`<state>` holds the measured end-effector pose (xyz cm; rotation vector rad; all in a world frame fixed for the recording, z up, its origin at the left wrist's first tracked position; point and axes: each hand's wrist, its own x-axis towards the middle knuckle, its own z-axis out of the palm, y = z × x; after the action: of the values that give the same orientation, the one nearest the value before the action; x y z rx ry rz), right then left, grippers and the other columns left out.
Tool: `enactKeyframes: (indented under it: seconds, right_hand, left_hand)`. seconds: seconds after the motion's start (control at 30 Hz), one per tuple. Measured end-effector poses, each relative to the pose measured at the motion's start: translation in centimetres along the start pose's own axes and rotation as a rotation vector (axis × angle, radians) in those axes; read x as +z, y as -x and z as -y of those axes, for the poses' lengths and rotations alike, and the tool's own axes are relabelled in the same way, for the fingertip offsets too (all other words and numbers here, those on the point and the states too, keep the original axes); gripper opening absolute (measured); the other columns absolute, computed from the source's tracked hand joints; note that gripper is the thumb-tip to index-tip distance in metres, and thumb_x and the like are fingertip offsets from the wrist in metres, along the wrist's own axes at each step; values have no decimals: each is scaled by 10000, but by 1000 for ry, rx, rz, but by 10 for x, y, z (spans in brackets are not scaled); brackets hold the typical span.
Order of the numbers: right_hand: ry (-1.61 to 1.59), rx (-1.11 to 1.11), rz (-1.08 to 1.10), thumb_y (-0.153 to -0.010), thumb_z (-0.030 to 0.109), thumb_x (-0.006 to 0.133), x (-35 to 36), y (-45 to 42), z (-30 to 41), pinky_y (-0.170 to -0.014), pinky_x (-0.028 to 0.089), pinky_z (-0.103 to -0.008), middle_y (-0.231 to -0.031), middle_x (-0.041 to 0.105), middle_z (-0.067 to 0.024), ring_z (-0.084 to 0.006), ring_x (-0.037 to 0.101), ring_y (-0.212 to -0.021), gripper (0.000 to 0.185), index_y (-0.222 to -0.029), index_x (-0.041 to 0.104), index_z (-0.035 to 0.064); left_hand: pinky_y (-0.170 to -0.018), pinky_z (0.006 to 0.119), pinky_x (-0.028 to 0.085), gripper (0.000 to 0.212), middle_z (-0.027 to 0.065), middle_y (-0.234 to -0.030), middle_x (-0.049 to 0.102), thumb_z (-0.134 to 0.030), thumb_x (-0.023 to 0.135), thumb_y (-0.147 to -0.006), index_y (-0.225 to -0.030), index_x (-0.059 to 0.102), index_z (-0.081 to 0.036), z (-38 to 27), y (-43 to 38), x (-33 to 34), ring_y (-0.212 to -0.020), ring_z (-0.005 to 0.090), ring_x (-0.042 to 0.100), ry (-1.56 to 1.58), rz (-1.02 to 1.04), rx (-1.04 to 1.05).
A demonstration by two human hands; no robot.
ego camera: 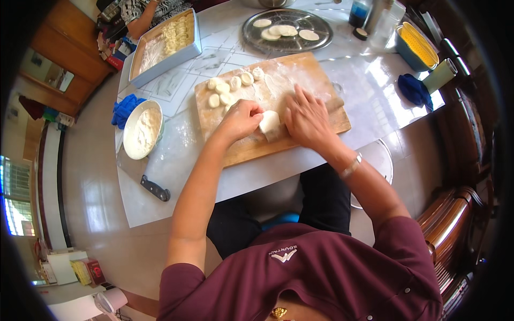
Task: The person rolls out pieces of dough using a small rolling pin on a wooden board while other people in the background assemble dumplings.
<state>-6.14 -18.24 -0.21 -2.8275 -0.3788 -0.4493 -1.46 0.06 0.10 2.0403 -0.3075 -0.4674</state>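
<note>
A floured wooden board (237, 150) lies on the table before me. My left hand (242, 120) pinches the left edge of a flat dough round (270, 121) between thumb and fingertips. To the right of that round, my right hand (306, 116) rests palm down with spread fingers; what lies beneath its palm is hidden. Several small dough pieces (223, 88) sit in a cluster at the board's upper left, some partly behind my left hand. Beyond the board, a round metal tray (251, 42) holds several flat dough wrappers (309, 35), a few overlapping.
A bowl of flour (144, 130) and a blue cloth (127, 110) stand at left, near a black-handled knife (155, 188). A box (166, 64) holds rows of dumplings. Yellow and blue baskets (417, 46) stand at right. Another person's arm (141, 22) is near the box.
</note>
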Motion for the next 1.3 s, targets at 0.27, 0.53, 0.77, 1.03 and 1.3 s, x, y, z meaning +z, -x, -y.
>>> enactKeyframes:
  seconds: [0.27, 0.53, 0.77, 1.03, 1.3]
  right_hand:
    - [-17, 34, -51, -830, 252, 411, 29, -43, -6, -939, 316, -417, -1280, 379, -239, -324, 385, -1172, 428, -1157, 456, -19]
    - [-91, -47, -95, -819, 245, 442, -3, 20, 3, -908, 315, -410, -1247, 413, -239, -304, 447, -1071, 368, -1093, 496, 4]
    - [21, -26, -116, -824, 294, 427, 27, -48, -12, -853, 377, -442, -1239, 429, -228, -313, 445, -1110, 344, -1016, 540, 32]
    - [-51, -120, -138, -820, 280, 486, -5, 36, 0, -868, 353, -430, -1240, 428, -212, -299, 434, -1104, 356, -1092, 526, 53]
    - [65, -60, -150, -825, 285, 399, 36, -53, -15, -862, 371, -444, -1224, 438, -208, -320, 430, -1115, 417, -1159, 478, 48]
  left_hand:
    - [-504, 232, 399, 96, 0, -614, 538, -91, 567, -766, -720, 577, -8, -10, -15, -12, -560, 67, 477, -264, -29, 13]
    - [-519, 232, 456, 106, 28, -680, 573, -56, 512, -796, -770, 573, 27, -3, 11, 1, -567, 80, 513, -27, -41, -56]
    - [-528, 232, 420, 123, 4, -611, 568, -74, 568, -768, -674, 593, 2, -20, -23, -2, -570, 62, 500, -232, 11, -6]
    - [-474, 169, 431, 119, 24, -689, 567, -33, 532, -793, -898, 566, 11, -9, 17, 1, -561, 52, 514, 150, -48, -129]
    - [-488, 220, 392, 112, -5, -597, 544, -97, 574, -752, -692, 609, -8, -15, -20, -4, -546, 58, 471, -167, -43, 11]
